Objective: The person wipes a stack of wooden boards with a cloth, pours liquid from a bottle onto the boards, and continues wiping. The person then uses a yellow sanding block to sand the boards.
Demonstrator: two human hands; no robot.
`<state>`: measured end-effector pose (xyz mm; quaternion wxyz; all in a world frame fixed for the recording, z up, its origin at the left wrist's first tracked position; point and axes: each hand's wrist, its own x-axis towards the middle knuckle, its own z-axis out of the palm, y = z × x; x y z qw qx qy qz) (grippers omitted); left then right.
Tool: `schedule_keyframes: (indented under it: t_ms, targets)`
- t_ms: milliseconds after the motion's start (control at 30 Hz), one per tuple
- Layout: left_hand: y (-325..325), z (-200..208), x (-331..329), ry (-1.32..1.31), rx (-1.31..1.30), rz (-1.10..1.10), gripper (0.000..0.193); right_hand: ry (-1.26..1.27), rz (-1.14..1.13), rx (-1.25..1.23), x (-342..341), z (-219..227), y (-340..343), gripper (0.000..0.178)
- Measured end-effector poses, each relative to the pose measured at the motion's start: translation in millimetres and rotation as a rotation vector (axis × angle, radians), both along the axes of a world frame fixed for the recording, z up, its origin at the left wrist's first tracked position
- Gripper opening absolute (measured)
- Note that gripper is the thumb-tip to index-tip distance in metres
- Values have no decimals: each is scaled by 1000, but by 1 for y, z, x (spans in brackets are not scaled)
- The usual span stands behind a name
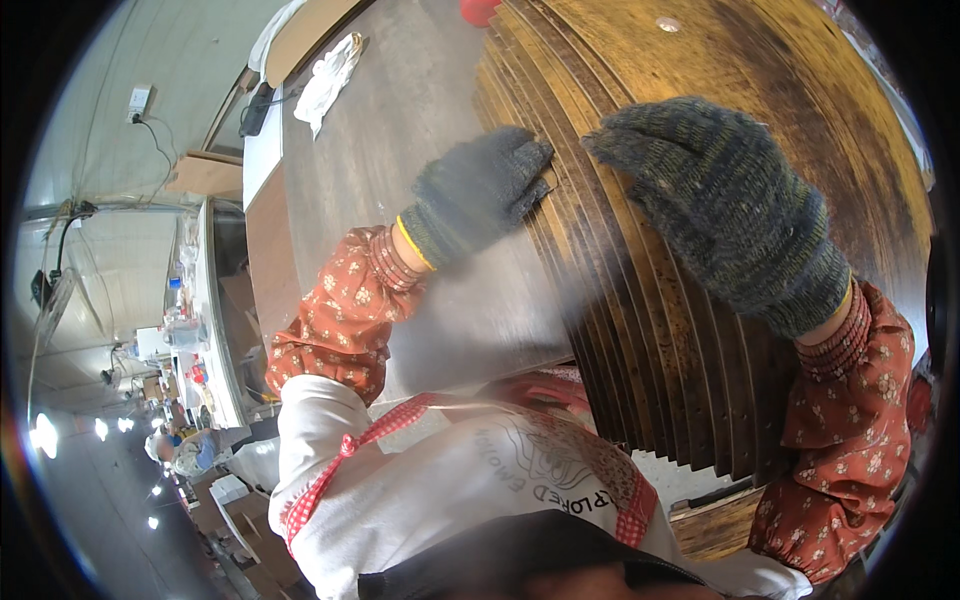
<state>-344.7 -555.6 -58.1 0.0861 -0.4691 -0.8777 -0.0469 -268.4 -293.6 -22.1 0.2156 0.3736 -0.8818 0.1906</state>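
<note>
A fanned stack of thin brown sheets [850, 110], stained yellow and dark, covers the right side of the table, its stepped edges facing left. My left hand [475, 195], in a dark grey knit glove with a yellow cuff edge, is closed at these edges, its thumb and fingers bent round a sheet's rim. How deep the grip goes is hidden. Across the top of the stack lies my right hand [730, 205], gloved alike, with fingers close together and stretched toward the left edges. Nothing shows inside it.
The stack rests beside a smooth grey tabletop [400, 100]. A crumpled white cloth [328, 82] lies at the far left of it, and a red object [480, 10] sits at the far edge. Further left stands a cluttered bench [190, 340]; a person [190, 450] is in the background.
</note>
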Motion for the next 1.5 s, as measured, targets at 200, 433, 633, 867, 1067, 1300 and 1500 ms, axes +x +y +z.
schedule_keyframes:
  t_ms: [200,433,633,867,1067,1300,1500]
  targets:
    - [12,-3,-15,-168,60,124,24,99,-65,70,6,3,0,38]
    - [12,5,-10,-230,21,272,33,187,-117,59,4,-7,-2,39]
    - [10,-1,-30,-83,131,138,28,94,-66,36,2,-4,0,40]
    - [6,-2,-29,-191,115,199,26,25,-6,-9,3,2,3,38]
    - [5,-13,-70,-68,147,185,25,114,-50,-5,9,-6,3,36]
    - [-1,-14,-126,-41,178,267,23,-10,-46,11,7,0,5,36]
    - [-1,-13,-55,-150,165,14,23,-11,-37,33,2,7,0,36]
